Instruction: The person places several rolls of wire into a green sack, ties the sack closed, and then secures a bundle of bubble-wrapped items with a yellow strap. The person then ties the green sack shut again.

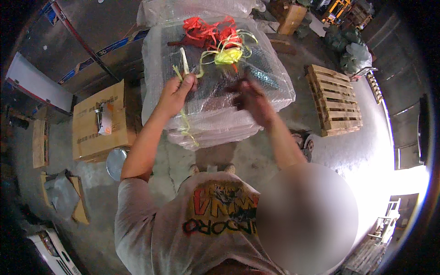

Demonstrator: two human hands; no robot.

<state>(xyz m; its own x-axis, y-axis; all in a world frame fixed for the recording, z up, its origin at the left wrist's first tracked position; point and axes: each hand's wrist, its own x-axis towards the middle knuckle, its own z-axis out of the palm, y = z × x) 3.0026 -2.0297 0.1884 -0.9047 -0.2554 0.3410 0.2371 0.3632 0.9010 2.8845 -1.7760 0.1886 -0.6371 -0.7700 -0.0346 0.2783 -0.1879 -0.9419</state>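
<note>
Count first: 2 hands, 1 big wrapped bundle [215, 114], 2 tangles of plastic string on top of it, 1 loose strip of string in the grip, 1 pallet, 1 flat cardboard box.

The left hand [176, 94] is closed around a pale yellow-green string [184, 62]; the strip sticks up above the fist and the rest trails down below it, hanging over the front edge of the bundle. The right hand [252, 101] is over the middle of the bundle and motion-blurred, so I can't tell whether its fingers are open or gripping anything.

The bundle is a stack of something dark wrapped in clear bubble wrap, sitting on the concrete floor right in front of the person. On its far end are a red tangle [208, 30] and a yellow tangle [229, 55], touching each other.

Around it: a wooden pallet [334, 101] lies flat on the floor to the right, well apart from the bundle. A cardboard box [98, 121] sits just left of the bundle with a small white thing on top. More cardboard scraps and a grey plastic sheet [62, 195] lie further left. A round metal lid [115, 162] peeks out by the left elbow.

Nothing sits between the hands and the bundle.
</note>
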